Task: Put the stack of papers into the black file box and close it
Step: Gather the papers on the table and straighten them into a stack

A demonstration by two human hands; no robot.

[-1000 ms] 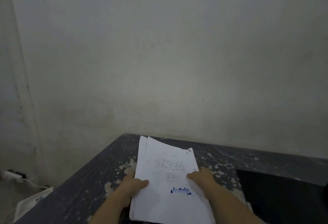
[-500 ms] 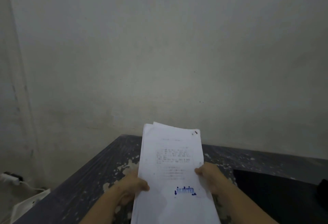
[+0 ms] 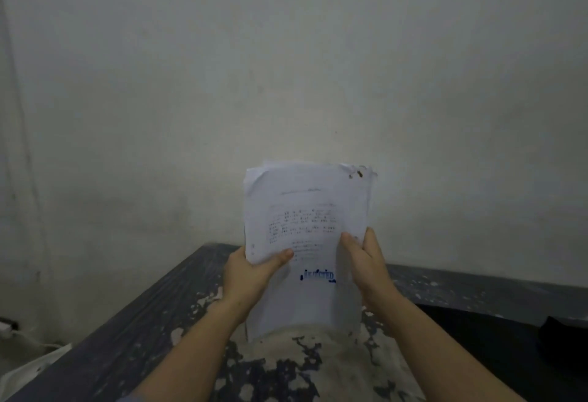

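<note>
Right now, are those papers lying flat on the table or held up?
Held up. Both hands, left and right, grip the stack of papers upright by its side edges, above the table.

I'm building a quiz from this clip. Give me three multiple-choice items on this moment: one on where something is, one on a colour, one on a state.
1. Where is the black box?
A. on the table to the right of the hands
B. on the floor at the left
C. behind the papers against the wall

2. What colour is the stamp on the top sheet?
A. red
B. blue
C. green

3. How are the papers held?
A. flat on the table
B. in one hand
C. raised in both hands

Answers: 1 A, the black box lies on the table at the right. 2 B, the stamp is blue. 3 C, the left hand and right hand grip the papers by the sides, lifted.
</note>
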